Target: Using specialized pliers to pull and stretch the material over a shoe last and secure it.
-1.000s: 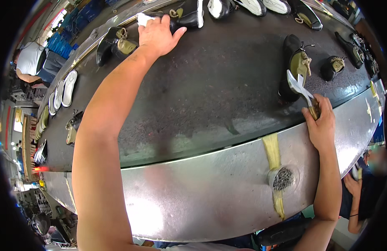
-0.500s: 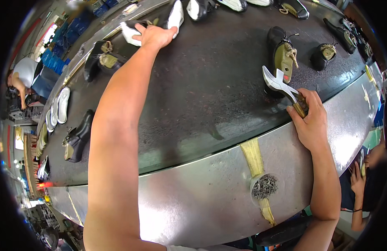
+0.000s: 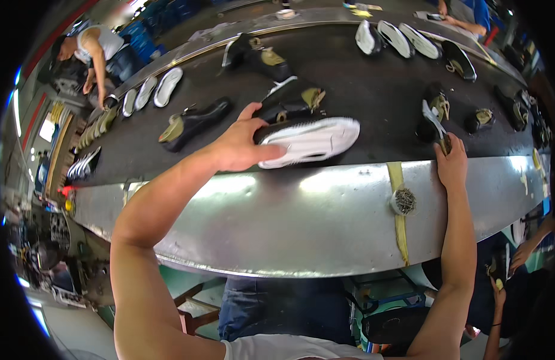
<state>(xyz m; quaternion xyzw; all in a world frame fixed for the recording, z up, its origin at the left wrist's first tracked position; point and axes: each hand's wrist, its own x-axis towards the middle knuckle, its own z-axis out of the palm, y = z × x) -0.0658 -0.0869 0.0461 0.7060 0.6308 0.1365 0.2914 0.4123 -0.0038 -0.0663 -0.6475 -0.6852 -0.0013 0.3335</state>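
Observation:
My left hand grips one end of a black shoe, its white underside turned up, above the near edge of the dark belt. The thumb presses on the white bottom. Just behind it lies another black shoe with a tan lining. Over on the right, my right hand is closed round the handles of metal shoemaker's pincers. Their head rests against a black laced shoe on the belt.
A cup of small nails stands on the metal ledge, over a strip of yellow tape. More shoes lie along the belt, several with white bottoms up. Co-workers are at the far left, the far right and near right.
My left hand has come back from the far side of the belt to the near edge, now holding a shoe. My right hand still grips the pincers. The view has shifted.

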